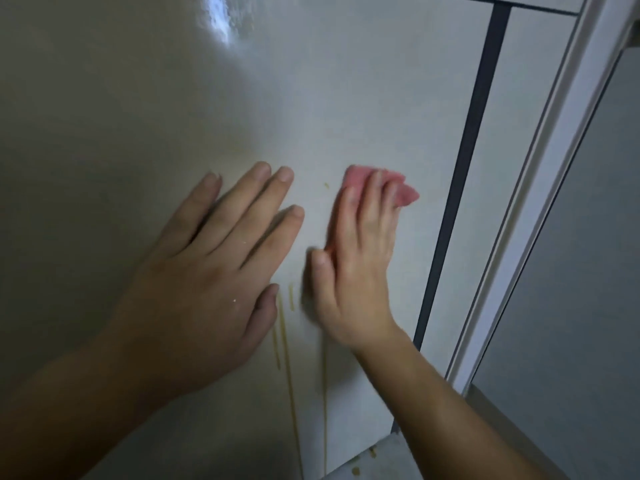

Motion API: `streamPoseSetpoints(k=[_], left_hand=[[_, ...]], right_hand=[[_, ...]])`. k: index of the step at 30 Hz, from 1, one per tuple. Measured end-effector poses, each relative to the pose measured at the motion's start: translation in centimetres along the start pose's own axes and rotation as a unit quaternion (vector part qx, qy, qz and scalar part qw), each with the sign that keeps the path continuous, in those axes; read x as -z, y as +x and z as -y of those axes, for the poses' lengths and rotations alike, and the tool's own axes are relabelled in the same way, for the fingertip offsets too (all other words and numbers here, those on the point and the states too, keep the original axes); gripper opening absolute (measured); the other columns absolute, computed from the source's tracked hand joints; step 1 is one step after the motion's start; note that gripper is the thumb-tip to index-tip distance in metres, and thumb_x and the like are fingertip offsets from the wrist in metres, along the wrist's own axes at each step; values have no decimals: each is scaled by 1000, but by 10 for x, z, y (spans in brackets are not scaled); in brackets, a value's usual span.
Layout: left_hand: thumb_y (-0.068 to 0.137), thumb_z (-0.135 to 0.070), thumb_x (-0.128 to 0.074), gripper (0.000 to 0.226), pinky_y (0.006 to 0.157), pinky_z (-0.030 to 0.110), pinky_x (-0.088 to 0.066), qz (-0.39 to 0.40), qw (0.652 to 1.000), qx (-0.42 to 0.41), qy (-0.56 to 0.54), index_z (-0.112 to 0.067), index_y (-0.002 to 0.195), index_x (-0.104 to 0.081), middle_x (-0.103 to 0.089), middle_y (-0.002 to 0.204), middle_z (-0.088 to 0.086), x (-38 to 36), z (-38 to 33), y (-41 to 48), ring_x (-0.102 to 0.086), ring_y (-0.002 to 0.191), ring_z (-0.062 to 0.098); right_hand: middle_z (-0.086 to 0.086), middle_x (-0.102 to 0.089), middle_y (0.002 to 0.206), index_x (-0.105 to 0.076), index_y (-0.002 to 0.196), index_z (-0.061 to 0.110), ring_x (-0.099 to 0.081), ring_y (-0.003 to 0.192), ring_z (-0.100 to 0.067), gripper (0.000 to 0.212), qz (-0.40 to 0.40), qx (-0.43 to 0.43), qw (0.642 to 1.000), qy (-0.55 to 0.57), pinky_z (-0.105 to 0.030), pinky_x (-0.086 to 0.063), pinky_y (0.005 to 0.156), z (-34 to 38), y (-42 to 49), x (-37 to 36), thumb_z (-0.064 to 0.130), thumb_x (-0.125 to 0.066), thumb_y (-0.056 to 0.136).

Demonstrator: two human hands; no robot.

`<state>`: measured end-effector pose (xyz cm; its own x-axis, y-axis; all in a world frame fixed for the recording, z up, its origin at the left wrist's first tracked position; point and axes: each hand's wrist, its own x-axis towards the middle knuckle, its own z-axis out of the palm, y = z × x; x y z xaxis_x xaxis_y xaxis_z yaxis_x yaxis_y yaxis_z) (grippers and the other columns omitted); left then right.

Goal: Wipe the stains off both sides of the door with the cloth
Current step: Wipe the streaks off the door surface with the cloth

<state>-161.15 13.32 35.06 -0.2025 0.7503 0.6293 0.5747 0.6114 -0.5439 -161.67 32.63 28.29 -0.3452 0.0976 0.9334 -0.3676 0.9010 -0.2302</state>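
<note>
Two bare hands on a pale door (311, 81), seen from the head camera.

Left hand (207, 271): open, palm flat on the door, fingers straight and slightly spread, thumb tucked along the lower edge. It holds nothing.

Right hand (360, 265): just right of the left hand, not touching it. Its fingers (372, 199) lie nearly straight over a pink cloth (354, 175) and press it against the door; the thumb sticks out to the left. It is not gripping, more a flat push. The hand is a bit blurred.

Cloth: bunched under the right palm and fingers, with pink poking out past the fingertips at the top and on the right side.

Stains (289, 375): thin yellow drip lines run down the door below and between the two hands. One starts near the left thumb, and another line (325, 410) sits under the right wrist. A small yellow spot (326, 185) sits between the left fingertips and the cloth. Yellow blobs (372, 452) lie on a pale ledge at the bottom edge.

Right of the cloth, a dark strip (474, 133) runs the height of the door, well apart from the hand. Beyond it is a white frame (554, 168). Bright glare (218, 15) shows at the top of the door.
</note>
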Motion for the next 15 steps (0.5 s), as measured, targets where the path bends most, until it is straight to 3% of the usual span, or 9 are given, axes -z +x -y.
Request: streamPoseSetpoints(k=[2,4,8,13,15], left_hand=[[88,-29,-53,69,124,60,-19,-3,1000,23,5,0,150,-46,-24,167,23,3,2,-9,-22,155,40],[88,-29,-53,67,123,64,-18,-4,999,46,18,0,149,-47,-24,167,23,5,3,-21,-21,155,41],[89,-29,-52,69,124,63,-15,15,998,55,37,-2,152,-43,-22,168,21,3,2,-40,-19,156,39],[90,-29,-52,70,125,62,-15,47,997,51,33,-2,154,-41,-21,168,20,-3,-9,-58,-18,157,39],[90,-29,-52,70,125,62,-14,58,997,49,27,-3,154,-41,-20,169,20,-5,-15,-63,-17,157,38]], right_hand=[[-19,1,167,-11,158,-2,10,157,-40,66,47,50,997,-19,-58,3,126,2,-18,-2,33,-31,106],[-15,-1,167,-7,159,1,12,157,-34,67,35,65,997,-39,-57,4,126,-6,-5,5,35,-30,106],[-31,-8,164,-8,155,-6,3,155,-45,70,-47,1,999,-10,-60,2,126,8,41,6,25,-37,99],[-12,2,171,-9,162,6,2,159,-35,78,115,182,970,-109,-57,-4,127,-12,-43,-3,33,-45,99],[-17,-10,169,-19,158,3,-7,157,-39,75,118,105,980,-117,-62,-11,125,-32,-57,-2,31,-49,95]])
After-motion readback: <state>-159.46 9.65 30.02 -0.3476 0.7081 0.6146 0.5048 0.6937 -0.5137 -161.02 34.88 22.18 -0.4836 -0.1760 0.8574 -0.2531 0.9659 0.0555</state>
